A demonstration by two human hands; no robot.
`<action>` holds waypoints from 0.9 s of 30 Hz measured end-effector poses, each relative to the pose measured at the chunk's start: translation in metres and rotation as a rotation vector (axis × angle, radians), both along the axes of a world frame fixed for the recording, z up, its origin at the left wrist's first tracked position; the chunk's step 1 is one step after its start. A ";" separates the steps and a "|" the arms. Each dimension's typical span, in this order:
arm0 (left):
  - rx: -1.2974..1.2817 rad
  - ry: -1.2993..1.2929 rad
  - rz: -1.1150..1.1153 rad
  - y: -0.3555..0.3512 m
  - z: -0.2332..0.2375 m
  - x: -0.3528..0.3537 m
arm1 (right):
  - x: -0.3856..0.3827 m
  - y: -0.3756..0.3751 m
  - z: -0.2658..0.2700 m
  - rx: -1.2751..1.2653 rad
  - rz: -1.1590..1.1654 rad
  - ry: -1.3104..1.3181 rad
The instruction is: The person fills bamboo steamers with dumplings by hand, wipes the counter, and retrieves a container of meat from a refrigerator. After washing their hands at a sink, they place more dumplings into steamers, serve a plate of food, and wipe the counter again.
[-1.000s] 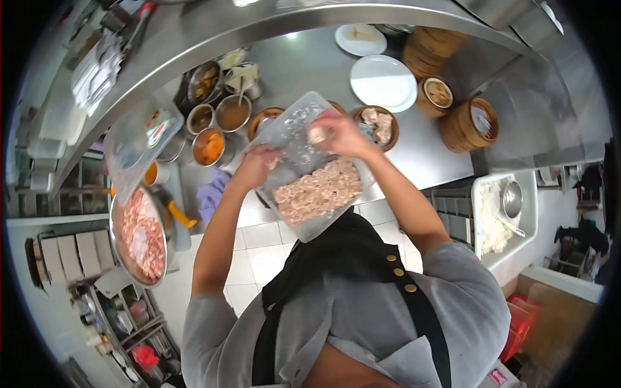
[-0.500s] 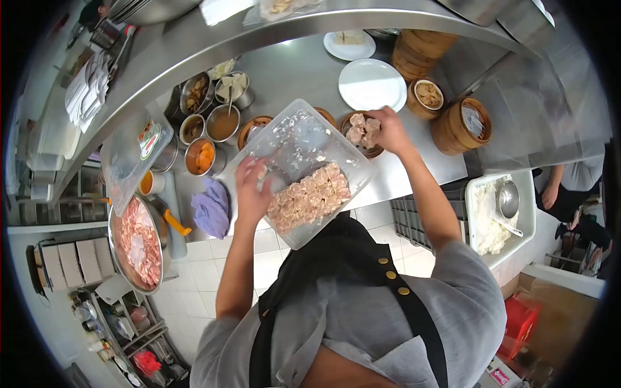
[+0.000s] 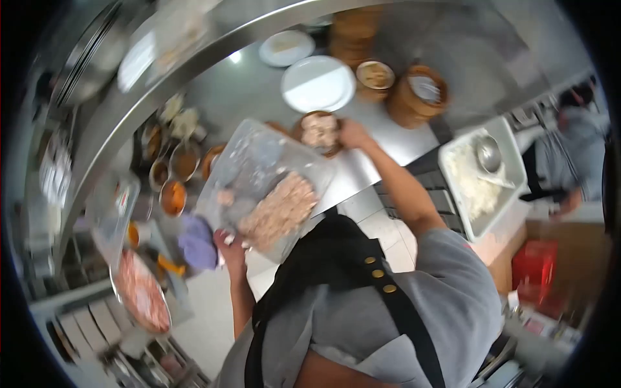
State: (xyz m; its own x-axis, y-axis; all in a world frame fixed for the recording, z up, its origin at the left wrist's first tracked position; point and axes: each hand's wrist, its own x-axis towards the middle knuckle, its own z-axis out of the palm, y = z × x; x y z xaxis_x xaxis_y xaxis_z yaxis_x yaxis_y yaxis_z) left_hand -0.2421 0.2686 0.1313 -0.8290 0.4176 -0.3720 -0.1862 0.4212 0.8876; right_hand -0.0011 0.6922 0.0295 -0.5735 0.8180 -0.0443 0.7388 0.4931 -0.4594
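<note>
A clear plastic container [image 3: 226, 168] lies tilted across the counter edge, with rows of pale pink meat dumplings [image 3: 284, 210] at its near right side. Beside its lower left corner is my left hand [image 3: 231, 247], blurred, with pale bits at the fingers; whether it grips anything is unclear. Several dumplings [image 3: 320, 131] fill a small round bamboo steamer [image 3: 303, 143] behind the container. My right hand [image 3: 354, 134] is closed at the right rim of that steamer.
White plates [image 3: 318, 84] and bamboo steamers [image 3: 417, 97] stand behind. At the left are metal pots [image 3: 173, 197], a purple cloth [image 3: 197, 242] and a bowl of raw meat [image 3: 141, 291]. A white tub [image 3: 475, 181] with a ladle is at the right, near another person [image 3: 566, 152].
The view has turned and blurred. My left hand has moved from over the container to its lower left corner. My right hand has shifted from the dumplings to the steamer's rim.
</note>
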 end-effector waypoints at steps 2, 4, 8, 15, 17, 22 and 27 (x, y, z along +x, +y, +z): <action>-0.037 0.033 -0.050 -0.001 0.016 0.000 | 0.004 -0.032 0.096 -0.125 -0.076 0.012; -0.255 1.062 -0.233 0.008 0.037 0.004 | 0.013 -0.047 0.114 0.255 -0.187 0.018; -0.136 0.644 -0.484 0.023 0.054 -0.002 | -0.051 -0.138 0.176 -0.039 0.368 0.388; -0.212 0.645 -0.929 0.072 0.055 0.012 | -0.098 -0.157 0.171 -0.208 0.537 -0.154; -0.505 0.902 -1.064 0.074 0.060 0.033 | -0.090 -0.165 0.170 -0.270 0.461 -0.289; -0.530 0.735 -1.139 0.086 0.079 0.038 | -0.072 -0.183 0.137 -0.614 -0.071 0.144; -0.421 0.688 -1.089 0.085 0.077 0.030 | -0.074 -0.176 0.150 -1.018 -0.004 0.227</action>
